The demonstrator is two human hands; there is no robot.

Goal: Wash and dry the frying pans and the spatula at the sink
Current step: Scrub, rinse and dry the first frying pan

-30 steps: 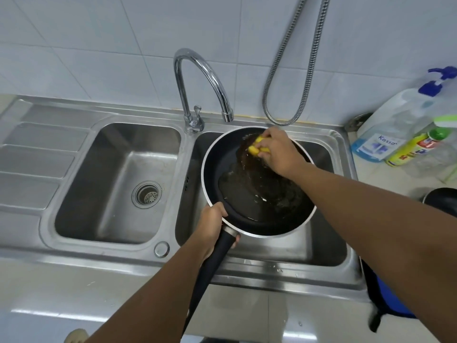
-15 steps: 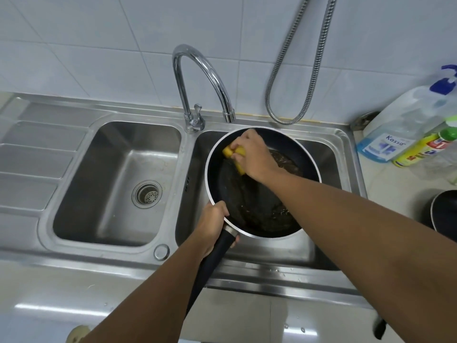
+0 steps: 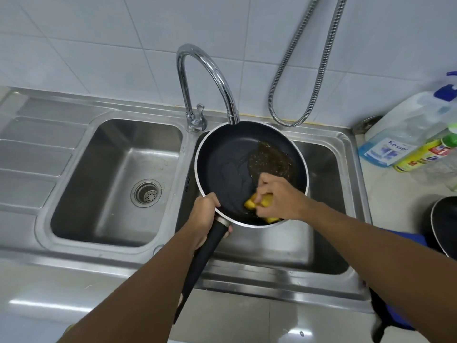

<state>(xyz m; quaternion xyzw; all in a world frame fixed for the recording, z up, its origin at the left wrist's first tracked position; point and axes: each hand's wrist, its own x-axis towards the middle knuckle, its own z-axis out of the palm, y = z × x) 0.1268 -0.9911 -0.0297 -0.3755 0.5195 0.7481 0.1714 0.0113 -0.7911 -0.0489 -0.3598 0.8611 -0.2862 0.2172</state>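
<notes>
Black inside with a pale metal rim, the frying pan is held over the right basin of a stainless steel double sink, its far edge just below the spout of the curved chrome tap. The left grip is wrapped round the pan's black handle right where it meets the pan. The right grip is inside the pan at its near side, fingers curled round a yellow sponge that touches the pan's floor. A patch of brownish, speckled liquid lies on the far right of that floor. The left basin shows its round drain strainer. A ribbed metal hose loops against the white tiled wall. On the desk to the right stand a clear bottle with a blue pump and, just beside it, a yellow bottle with a green cap. A second dark pan sits at the right edge, partly cut off.
</notes>
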